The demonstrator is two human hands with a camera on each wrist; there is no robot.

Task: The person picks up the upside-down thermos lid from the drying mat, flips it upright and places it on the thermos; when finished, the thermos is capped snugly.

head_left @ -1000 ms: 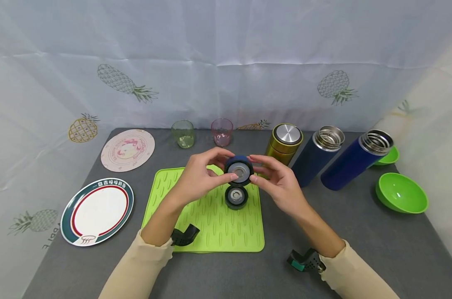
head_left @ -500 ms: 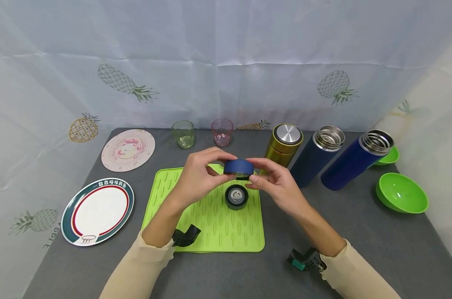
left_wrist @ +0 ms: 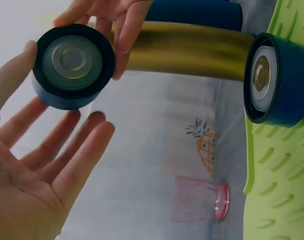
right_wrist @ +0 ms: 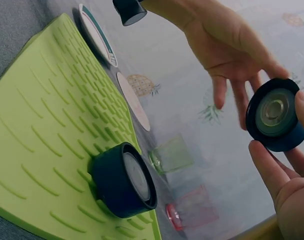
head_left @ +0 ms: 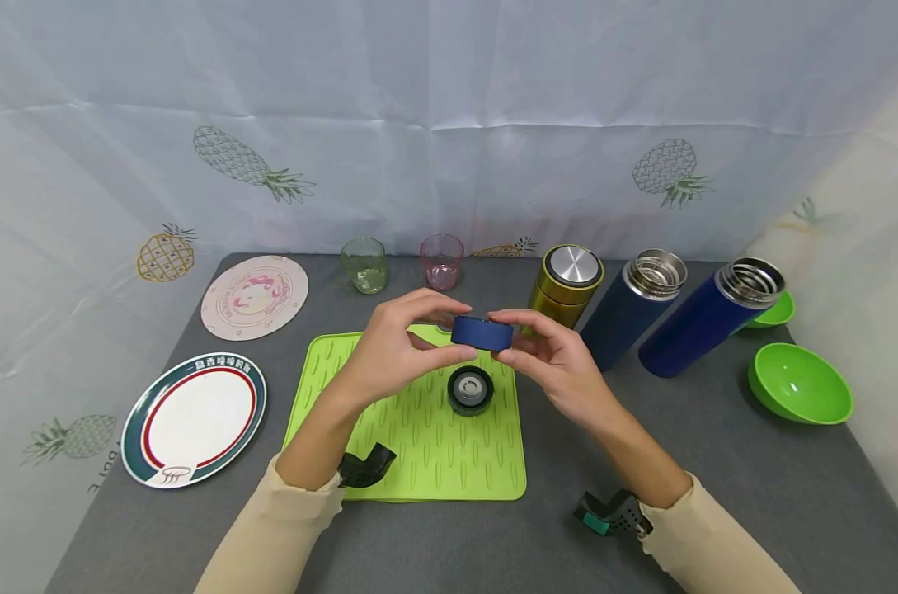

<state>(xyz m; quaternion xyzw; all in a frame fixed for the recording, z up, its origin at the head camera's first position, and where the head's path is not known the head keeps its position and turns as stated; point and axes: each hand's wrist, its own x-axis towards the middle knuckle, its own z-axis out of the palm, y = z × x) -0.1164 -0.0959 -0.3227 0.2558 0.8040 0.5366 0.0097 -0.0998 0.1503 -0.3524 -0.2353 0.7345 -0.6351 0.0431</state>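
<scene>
Both hands pinch a blue bottle lid (head_left: pixel 481 333) above the green mat (head_left: pixel 411 454). The left hand (head_left: pixel 392 351) has its thumb and fingertips at the lid's left side, and the right hand (head_left: pixel 556 355) grips the right side. In the head view the blue side wall faces the camera. Both wrist views show the lid's underside, with a black rim around a pale round plug. A second dark blue lid (head_left: pixel 470 391) rests on the mat just below the hands, plug side up; it also appears in the right wrist view as a blue lid (right_wrist: pixel 123 180).
Two uncapped blue flasks (head_left: pixel 627 318) (head_left: pixel 704 322) and a capped gold flask (head_left: pixel 563 289) stand behind the right hand. Green bowls (head_left: pixel 797 384) are far right. Two tumblers (head_left: pixel 364 268) (head_left: pixel 442 264) stand at the back; a pink plate (head_left: pixel 254 297) and a white plate (head_left: pixel 196 421) lie left.
The held lid has tipped, so its underside no longer faces the head camera and its blue side does. It has shifted slightly right. The lid on the mat stays put.
</scene>
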